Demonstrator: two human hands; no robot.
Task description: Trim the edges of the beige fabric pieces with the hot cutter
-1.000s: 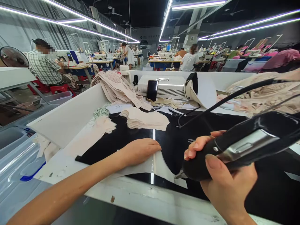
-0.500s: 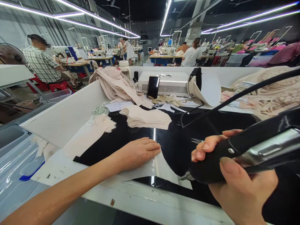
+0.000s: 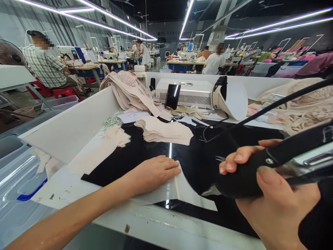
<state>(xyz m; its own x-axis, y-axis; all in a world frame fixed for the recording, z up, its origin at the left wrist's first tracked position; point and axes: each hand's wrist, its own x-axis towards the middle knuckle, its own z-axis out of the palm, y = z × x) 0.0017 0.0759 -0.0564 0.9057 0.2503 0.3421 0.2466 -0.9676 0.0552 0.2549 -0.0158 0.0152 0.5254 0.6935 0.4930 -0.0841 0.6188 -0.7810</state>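
Observation:
My left hand (image 3: 153,174) lies flat, its fingers stretched out over a white pattern sheet (image 3: 192,192) on the black work surface (image 3: 203,159). My right hand (image 3: 278,194) is wrapped round a black handheld tool (image 3: 241,178) with a silver side part and a black cable. The tool's metal tip (image 3: 211,191) is just above the curved right edge of the sheet; whether they touch is unclear. Small scissors (image 3: 220,158) lie partly hidden beyond the right hand's fingertips. A stack of beige fabric pieces (image 3: 166,130) rests beyond my left hand.
A white metal box (image 3: 187,93) and a dark phone (image 3: 172,96) stand at the back. Long beige fabric strips (image 3: 135,92) hang over the left corner, with green thread (image 3: 112,120) below. A white side panel (image 3: 70,126) borders the left. People sit at sewing machines beyond.
My right hand and the tool have moved slightly to the right, its tip a little away from the sheet's edge. The left hand stays on the sheet. The whole view has shifted slightly.

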